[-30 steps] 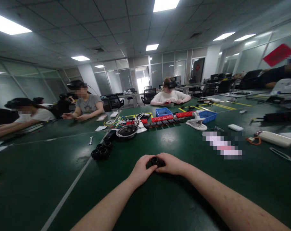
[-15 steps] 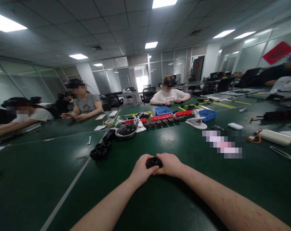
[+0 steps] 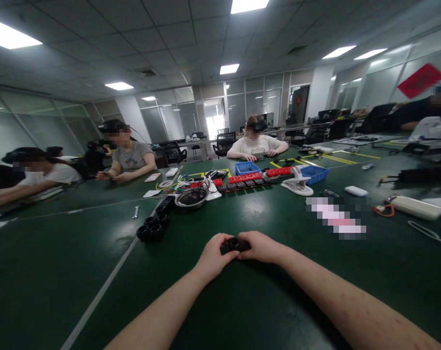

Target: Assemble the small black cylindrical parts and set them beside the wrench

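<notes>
A small black round part (image 3: 235,244) with a hollow ring-shaped top is between my two hands, low over the green table (image 3: 220,311). My left hand (image 3: 213,255) grips its left side with thumb and fingers. From the right, my right hand (image 3: 260,248) curls in with its fingertips at the part's other side; its grip is partly hidden. Off to the left stands a cluster of several similar black parts (image 3: 153,229), close together on the table.
A small wrench (image 3: 136,212) lies beyond the cluster. Behind are a round metal dish (image 3: 191,198), red socket-like strips (image 3: 244,178), a white clamp stand (image 3: 297,182) and a blue bin (image 3: 247,168). Co-workers sit across the table, one in a grey shirt (image 3: 133,158).
My right hand has shifted slightly right, widening the gap between my hands. More of the black part's ring top shows. The things on the table stay put.
</notes>
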Tool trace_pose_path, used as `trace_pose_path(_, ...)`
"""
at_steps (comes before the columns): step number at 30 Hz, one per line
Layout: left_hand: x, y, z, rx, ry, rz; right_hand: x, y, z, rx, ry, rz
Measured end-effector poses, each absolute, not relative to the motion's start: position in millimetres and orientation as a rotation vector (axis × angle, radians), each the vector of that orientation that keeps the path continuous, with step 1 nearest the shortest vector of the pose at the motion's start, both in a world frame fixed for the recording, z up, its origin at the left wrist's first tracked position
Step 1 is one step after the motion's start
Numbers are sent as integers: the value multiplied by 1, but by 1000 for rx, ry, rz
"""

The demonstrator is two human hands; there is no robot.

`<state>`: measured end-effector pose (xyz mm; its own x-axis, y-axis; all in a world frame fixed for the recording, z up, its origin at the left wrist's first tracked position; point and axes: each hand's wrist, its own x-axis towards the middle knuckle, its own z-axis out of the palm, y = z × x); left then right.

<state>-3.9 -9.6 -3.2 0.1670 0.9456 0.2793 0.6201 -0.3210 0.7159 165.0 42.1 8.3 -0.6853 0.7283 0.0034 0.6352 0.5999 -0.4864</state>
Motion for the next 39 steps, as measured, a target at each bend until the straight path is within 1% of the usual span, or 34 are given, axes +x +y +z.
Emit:
trace_pose_path(5, -3, -4, -8, 1914, 1612, 1022, 153, 36, 2, -1274, -2625, 335)
trace_pose_path(8, -3, -3, -8, 1903, 1609, 1020, 149, 34, 1, -1309, -2635, 264)
trace_pose_path(12, -2, -5, -7, 1969, 1563, 1009, 153, 35, 5, -1263, -2589, 317)
trace_pose_path(18, -3, -8, -5, 2002, 1475, 1018, 165, 43, 9, -975, -2619, 607)
trace_pose_path(22, -4, -9, -2, 2029, 1450, 984, 166, 43, 10, -1010, -2611, 753)
trace_pose_path(24, -3, -10, -2, 2025, 1476, 989, 164, 41, 10, -1088, -2595, 722)
trace_pose_path(28, 0, -9, -5, 1980, 1573, 1007, 157, 37, 7, -1253, -2598, 471)
trace_pose_path(31, 2, -8, -8, 1957, 1611, 1023, 154, 34, 6, -1272, -2631, 350)
trace_pose_path(34, 1, -7, -8, 1946, 1586, 1049, 156, 33, 9, -1245, -2648, 371)
trace_pose_path(39, -1, -9, -3, 2002, 1500, 995, 164, 37, 16, -1048, -2672, 606)
